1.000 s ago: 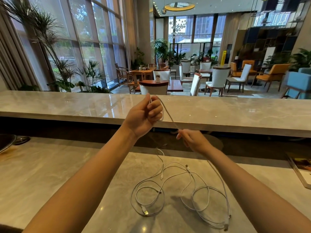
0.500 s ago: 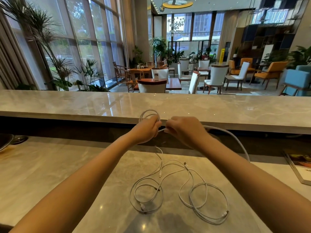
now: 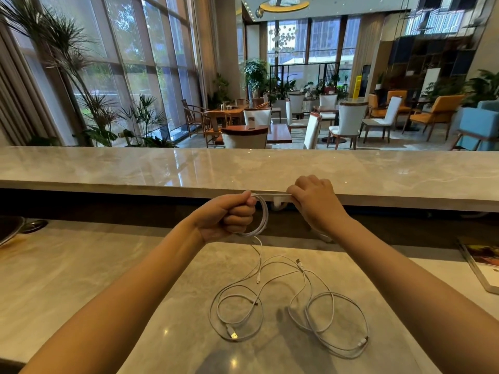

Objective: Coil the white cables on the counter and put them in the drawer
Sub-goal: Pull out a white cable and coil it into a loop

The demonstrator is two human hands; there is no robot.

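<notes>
My left hand [image 3: 229, 215] is a fist that grips a small coil of white cable [image 3: 263, 217], held above the marble counter [image 3: 81, 279]. A taut stretch of that same cable runs right to my right hand [image 3: 314, 201], which pinches it at about the same height. Below the hands, more white cables [image 3: 291, 300] lie on the counter in loose tangled loops, with several plug ends showing. One strand hangs from the coil down to this heap. No drawer is in view.
A raised marble bar ledge [image 3: 243, 168] runs across just behind my hands. A magazine [image 3: 483, 268] lies at the counter's right edge, and a dark metal sink rim [image 3: 10, 230] shows at the far left. Chairs and tables stand beyond the ledge.
The hands met half a second ago and have since drawn apart, the right one moving right with a stretch of cable. The coil in my left hand has grown and now hangs below the fist.
</notes>
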